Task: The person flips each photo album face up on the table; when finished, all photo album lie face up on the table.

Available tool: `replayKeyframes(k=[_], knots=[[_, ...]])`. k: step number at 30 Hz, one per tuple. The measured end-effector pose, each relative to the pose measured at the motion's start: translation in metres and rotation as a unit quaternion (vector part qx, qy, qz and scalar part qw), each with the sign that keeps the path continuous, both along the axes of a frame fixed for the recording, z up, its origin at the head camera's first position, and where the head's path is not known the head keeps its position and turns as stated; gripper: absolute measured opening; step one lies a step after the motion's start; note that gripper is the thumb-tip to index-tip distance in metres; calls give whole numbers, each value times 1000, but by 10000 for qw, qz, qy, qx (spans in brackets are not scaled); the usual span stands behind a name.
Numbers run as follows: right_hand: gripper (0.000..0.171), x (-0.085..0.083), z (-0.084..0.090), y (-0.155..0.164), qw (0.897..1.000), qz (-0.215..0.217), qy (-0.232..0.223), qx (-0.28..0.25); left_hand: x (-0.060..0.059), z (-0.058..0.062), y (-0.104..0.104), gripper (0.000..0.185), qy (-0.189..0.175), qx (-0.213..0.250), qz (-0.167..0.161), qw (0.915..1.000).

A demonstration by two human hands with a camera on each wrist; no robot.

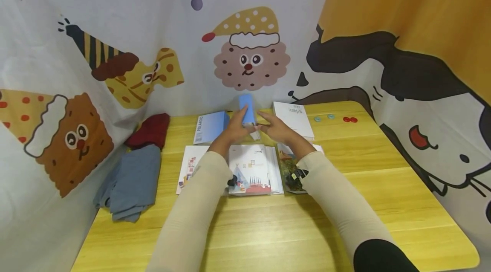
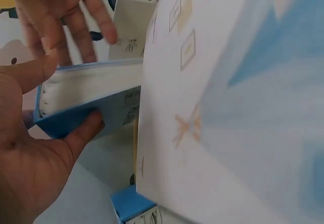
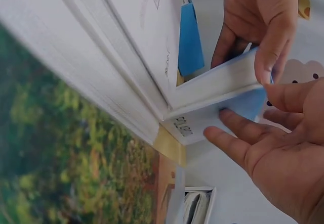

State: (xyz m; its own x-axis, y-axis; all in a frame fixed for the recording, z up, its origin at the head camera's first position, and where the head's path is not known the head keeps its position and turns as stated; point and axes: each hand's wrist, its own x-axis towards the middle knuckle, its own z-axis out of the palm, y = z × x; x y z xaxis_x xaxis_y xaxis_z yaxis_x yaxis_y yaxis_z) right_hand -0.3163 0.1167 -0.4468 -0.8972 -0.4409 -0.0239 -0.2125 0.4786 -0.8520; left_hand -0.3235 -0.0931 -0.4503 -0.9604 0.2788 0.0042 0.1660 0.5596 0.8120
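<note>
A thick blue album [image 1: 247,106] with white page edges stands upright at the back middle of the table. My left hand [image 1: 234,128] grips it, thumb on one cover and fingers on the other, as the left wrist view of the album [image 2: 93,102] shows. My right hand [image 1: 279,129] is at its right side, fingers fairly straight and spread. In the right wrist view the fingertips of this hand [image 3: 283,138] lie at the pale cover of the album [image 3: 220,105], thumb by its corner. In front of it lies a stack of white illustrated books [image 1: 251,169].
A blue "POLAROID" album [image 1: 210,127] lies at back left, a white book [image 1: 293,119] at back right. Another white book [image 1: 189,163] and a photo-covered book [image 1: 290,169] flank the stack. Folded grey cloth [image 1: 138,174], dark red cloth [image 1: 150,132], and blue and red discs [image 1: 350,120] lie farther out.
</note>
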Motion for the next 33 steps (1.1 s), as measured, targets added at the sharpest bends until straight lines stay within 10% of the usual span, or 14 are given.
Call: replayKeyframes(k=[33], knots=[[73, -11, -13, 6, 9828, 554, -597, 1658, -6, -15, -15, 80, -144, -468, 146, 9987]])
